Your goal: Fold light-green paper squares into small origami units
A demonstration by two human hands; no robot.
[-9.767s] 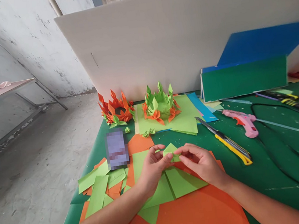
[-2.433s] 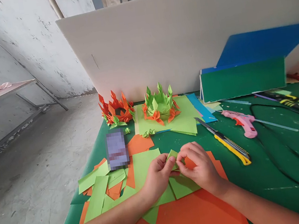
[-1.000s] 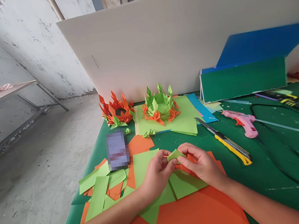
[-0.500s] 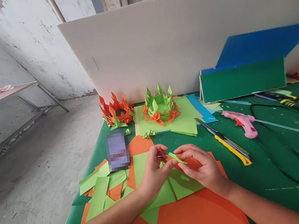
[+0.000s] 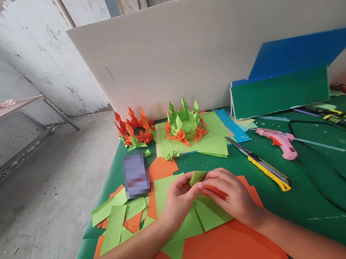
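A small folded piece of green paper (image 5: 197,177) is pinched between my two hands, above the loose sheets. My left hand (image 5: 182,194) has its thumb and fingers closed on the left side of the fold. From the right, my right hand (image 5: 228,188) grips the same piece with its fingertips. Part of the fold is hidden behind the fingers. Under my hands lie green paper squares (image 5: 185,226) on a large orange sheet (image 5: 231,250). Behind them stand an orange paper crown (image 5: 133,131) and a green paper crown (image 5: 184,119) with orange flowers.
Right of my hands lie a yellow utility knife (image 5: 267,172) and a pink glue gun (image 5: 281,142) with a black cord. A blurred-out rectangular object (image 5: 136,175) is at the left, near paper scraps (image 5: 113,223). A white board (image 5: 166,57) rises behind the green table (image 5: 325,181).
The green piece has been turned, and its pointed folded face now shows above my fingers. My hands have come closer together, with the right fingers closing on the paper.
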